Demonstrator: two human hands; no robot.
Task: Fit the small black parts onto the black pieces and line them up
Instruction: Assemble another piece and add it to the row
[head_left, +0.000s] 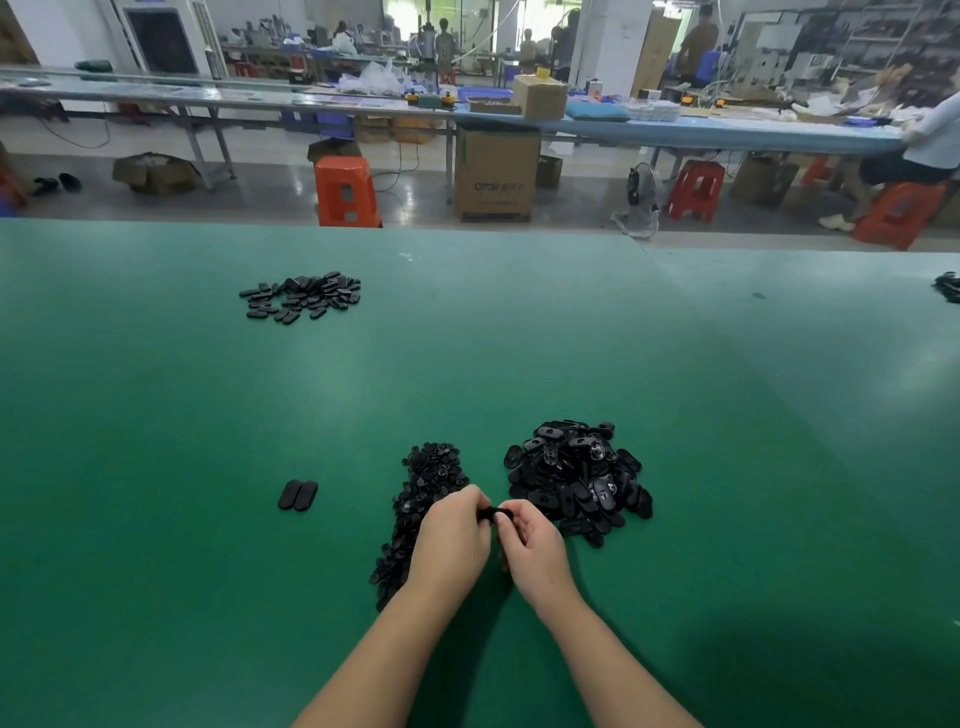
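The green worktop (208, 467) carries everything, and seen from the fingers the heap of black pieces (576, 480) lies just beyond and to the right, while the pile of small black parts (423, 499) runs just to the left, partly under the left hand (452, 540). Two finished pieces (297, 494) lie side by side further left of the fingers, touching along their long edges, and a loose scatter of oval pieces (304, 296) sits well beyond, to the far left. Both hands meet over the worktop: the left hand's fingers curl in and pinch one end of a single black piece (493, 514), and the right hand (530, 545) grips the other end with thumb and curled fingers, so the piece bridges the two. Whether a small part is already between the fingers is hidden. These look like light, stiff moulded plastic, smooth and a little slippery, unlikely to break, so I judge the best hold is on the piece's long edges, leaving its face free for pressing the part in.
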